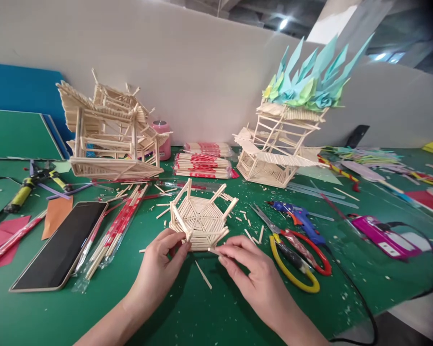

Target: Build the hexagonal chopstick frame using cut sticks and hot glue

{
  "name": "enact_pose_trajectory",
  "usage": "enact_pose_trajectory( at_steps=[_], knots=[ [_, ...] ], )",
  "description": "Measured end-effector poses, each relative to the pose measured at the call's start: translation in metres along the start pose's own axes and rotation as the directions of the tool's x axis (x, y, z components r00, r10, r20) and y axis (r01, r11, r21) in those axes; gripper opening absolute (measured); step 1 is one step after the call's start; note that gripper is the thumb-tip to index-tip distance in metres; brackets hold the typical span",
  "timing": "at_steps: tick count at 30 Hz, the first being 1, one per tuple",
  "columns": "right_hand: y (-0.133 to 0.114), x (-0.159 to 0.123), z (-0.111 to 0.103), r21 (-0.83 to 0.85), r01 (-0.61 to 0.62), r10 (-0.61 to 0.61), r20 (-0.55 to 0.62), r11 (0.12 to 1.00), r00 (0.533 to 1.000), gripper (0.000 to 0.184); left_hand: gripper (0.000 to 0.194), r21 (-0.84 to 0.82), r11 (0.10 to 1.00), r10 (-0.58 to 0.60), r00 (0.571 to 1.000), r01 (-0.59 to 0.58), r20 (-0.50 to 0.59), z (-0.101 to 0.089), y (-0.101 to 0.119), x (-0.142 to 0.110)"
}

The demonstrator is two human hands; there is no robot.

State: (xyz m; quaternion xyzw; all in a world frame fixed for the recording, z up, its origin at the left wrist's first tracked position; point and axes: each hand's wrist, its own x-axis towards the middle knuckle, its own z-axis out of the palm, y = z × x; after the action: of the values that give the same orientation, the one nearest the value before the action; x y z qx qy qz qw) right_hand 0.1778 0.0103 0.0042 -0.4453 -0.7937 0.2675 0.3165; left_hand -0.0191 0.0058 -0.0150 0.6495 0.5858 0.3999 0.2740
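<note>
A polygonal frame of wooden sticks (198, 216) lies on the green table, its floor built of sticks in rings and several short posts rising from its rim. My left hand (162, 262) pinches a post at the frame's near left corner between thumb and fingers. With thumb and forefinger, my right hand (250, 269) grips a short wooden stick (212, 250) at the frame's near right edge. The far end of that stick lies against or close to the rim; I cannot tell which. One loose stick (203, 275) rests on the table between my hands.
Scissors (292, 254) and a blue glue gun (299, 218) lie to the right, near a purple power strip (386, 235). On the left are a phone (63, 245) and wrapped chopsticks (117, 226). Two stick models (111, 139) (281, 139) stand behind. Cut stick scraps surround the frame.
</note>
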Motion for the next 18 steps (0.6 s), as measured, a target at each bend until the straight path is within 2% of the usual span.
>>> enact_pose_trajectory(
  at_steps=[3,5,9,12,14,18],
  knots=[
    [-0.003,0.002,-0.011,-0.096,0.125,-0.132,-0.074,0.988,0.988,0.018,0.018,0.001,1.0,0.016,1.0,-0.016,-0.014,0.003,-0.001,-0.001],
    [-0.006,0.007,-0.018,-0.199,0.218,-0.245,-0.12,0.955,0.962,0.018,0.017,0.007,1.0,0.025,0.999,-0.025,-0.033,0.005,-0.003,-0.003],
    [-0.016,0.023,-0.024,-0.377,0.322,-0.383,-0.096,0.868,0.919,0.017,0.013,0.07,0.989,0.138,0.981,-0.129,-0.138,0.003,-0.007,-0.008],
    [-0.02,0.034,-0.024,-0.452,0.358,-0.422,-0.046,0.817,0.906,0.017,0.004,0.181,0.953,0.284,0.928,-0.244,-0.241,-0.003,-0.005,-0.011],
    [-0.021,0.039,-0.022,-0.479,0.363,-0.426,-0.026,0.8,0.904,0.018,0.006,0.268,0.915,0.372,0.885,-0.301,-0.28,-0.007,-0.002,-0.012],
    [-0.02,0.041,-0.02,-0.501,0.371,-0.428,0.0,0.782,0.904,0.015,0.021,0.375,0.837,0.508,0.821,-0.399,-0.26,-0.013,0.006,-0.007]
  ],
)
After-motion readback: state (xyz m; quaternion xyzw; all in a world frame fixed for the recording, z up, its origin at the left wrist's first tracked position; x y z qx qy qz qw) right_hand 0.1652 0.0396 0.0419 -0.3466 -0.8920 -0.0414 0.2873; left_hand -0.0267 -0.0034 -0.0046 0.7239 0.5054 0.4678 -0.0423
